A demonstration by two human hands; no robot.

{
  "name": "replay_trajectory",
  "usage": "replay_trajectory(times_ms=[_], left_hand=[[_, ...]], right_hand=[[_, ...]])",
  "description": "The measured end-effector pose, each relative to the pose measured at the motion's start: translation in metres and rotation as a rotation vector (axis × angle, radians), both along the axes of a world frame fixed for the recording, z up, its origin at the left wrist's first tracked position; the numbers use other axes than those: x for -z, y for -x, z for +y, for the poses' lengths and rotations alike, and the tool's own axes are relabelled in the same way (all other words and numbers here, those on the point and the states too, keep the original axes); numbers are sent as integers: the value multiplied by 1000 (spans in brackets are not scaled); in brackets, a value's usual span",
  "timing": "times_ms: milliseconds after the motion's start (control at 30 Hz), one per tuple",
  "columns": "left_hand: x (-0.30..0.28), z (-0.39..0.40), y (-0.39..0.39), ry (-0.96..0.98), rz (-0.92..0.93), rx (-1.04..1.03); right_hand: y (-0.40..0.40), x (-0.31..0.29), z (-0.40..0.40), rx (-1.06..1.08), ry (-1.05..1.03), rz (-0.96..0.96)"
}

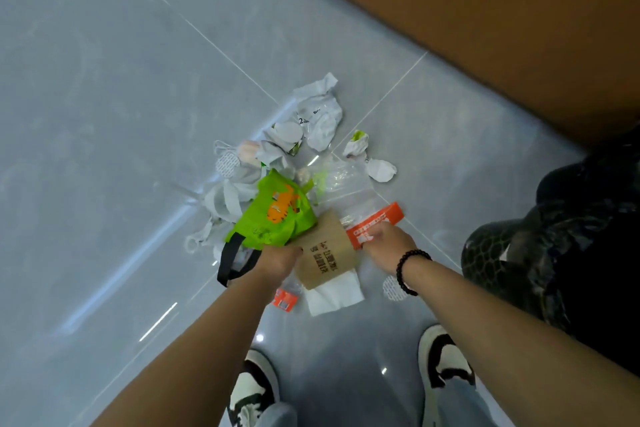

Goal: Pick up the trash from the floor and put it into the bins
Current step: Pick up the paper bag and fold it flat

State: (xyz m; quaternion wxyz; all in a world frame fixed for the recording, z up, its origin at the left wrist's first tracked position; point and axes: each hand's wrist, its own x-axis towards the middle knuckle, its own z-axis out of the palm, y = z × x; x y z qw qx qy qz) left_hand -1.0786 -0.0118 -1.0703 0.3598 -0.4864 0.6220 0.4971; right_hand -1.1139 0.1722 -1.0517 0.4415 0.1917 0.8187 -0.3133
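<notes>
A heap of trash lies on the grey tiled floor [104, 114]. My left hand [280, 259] is closed on the lower edge of a bright green bag [273, 215] with a black strap. My right hand [386, 242] grips an orange-and-white wrapper [377, 222] joined to a clear plastic bag [349, 184]. Between the hands lies a brown paper sleeve [327, 253] over a white napkin [334, 295]. Crumpled white plastic [318, 114] and paper wads [381, 169] sit farther away. No bin is in view.
A brown wall or panel [485, 28] runs along the upper right. A dark patterned mass [554, 236] stands at the right, close to my right forearm. My two shoes [254, 388] stand below the heap. A small orange scrap [285, 300] lies by the napkin.
</notes>
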Motion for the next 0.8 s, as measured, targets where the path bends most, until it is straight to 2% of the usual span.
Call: replay_trajectory(times_ms=[133,267,433,533,667,800], left_hand=[[33,13,-6,34,-42,101],[64,26,-11,48,-69,308],[69,23,12,-27,-213,789],[68,22,31,-46,-325,1012],[71,34,50,-52,-367,1101],[69,56,65,50,-266,1165]], right_hand=[[-18,28,5,33,-5,38],[-32,62,-1,2,41,3],[-19,87,5,-181,113,-17],[-6,101,20,-189,122,-26],[14,109,36,-159,86,36],[27,105,50,-152,-1,151]])
